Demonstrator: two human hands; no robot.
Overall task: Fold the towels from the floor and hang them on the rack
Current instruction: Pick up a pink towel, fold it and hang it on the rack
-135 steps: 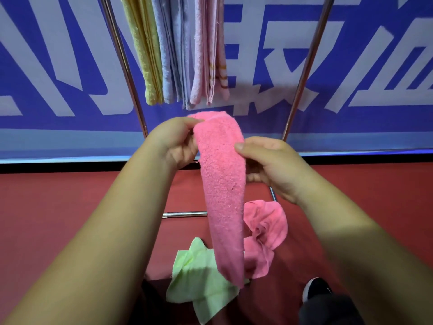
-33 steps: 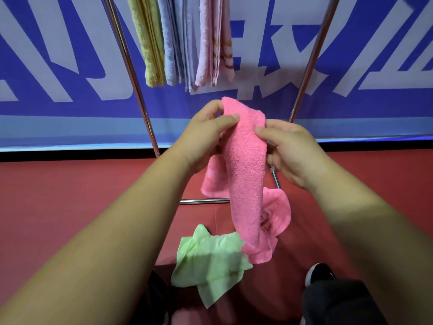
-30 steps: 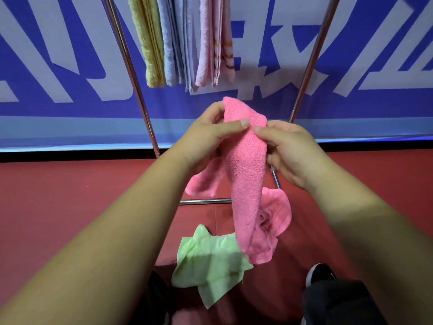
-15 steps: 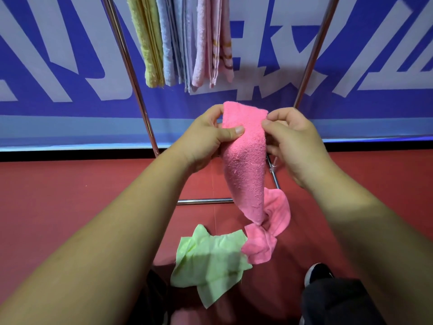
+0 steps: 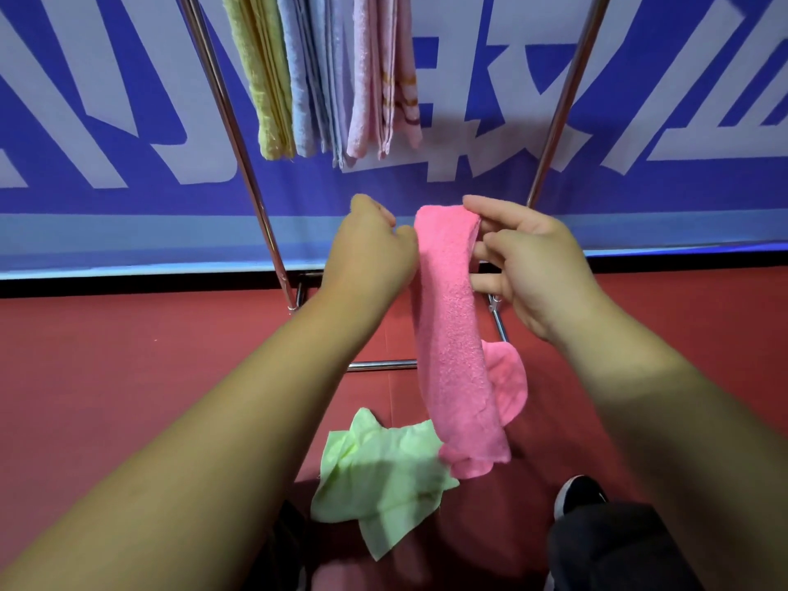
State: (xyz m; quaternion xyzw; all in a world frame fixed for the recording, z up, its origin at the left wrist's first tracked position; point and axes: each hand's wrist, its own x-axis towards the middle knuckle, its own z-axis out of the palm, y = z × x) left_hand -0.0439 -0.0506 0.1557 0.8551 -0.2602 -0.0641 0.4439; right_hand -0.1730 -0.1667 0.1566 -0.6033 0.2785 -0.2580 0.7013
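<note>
A pink towel [image 5: 452, 334], folded into a long narrow strip, hangs in front of me. My left hand [image 5: 371, 258] pinches its upper left edge and my right hand [image 5: 524, 262] holds its top right corner between thumb and fingers. Its lower end dangles over the floor. A second pink towel [image 5: 507, 381] lies crumpled on the floor behind it, and a light green towel [image 5: 379, 467] lies crumpled beside that. The metal rack [image 5: 239, 134] stands ahead, with yellow, blue, lilac and pink folded towels [image 5: 332, 74] hung on it at the top.
The floor [image 5: 128, 377] is red. A blue and white banner [image 5: 639, 121] runs along the wall behind the rack. The rack's right leg [image 5: 563, 100] and low crossbar [image 5: 379, 365] are close to my hands. My dark shoe [image 5: 580, 494] and trouser leg show at the bottom right.
The loose flap that hung behind the towel has been brought in, leaving one narrow strip. My right hand has shifted its grip to the top right corner; the towel hangs slightly lower.
</note>
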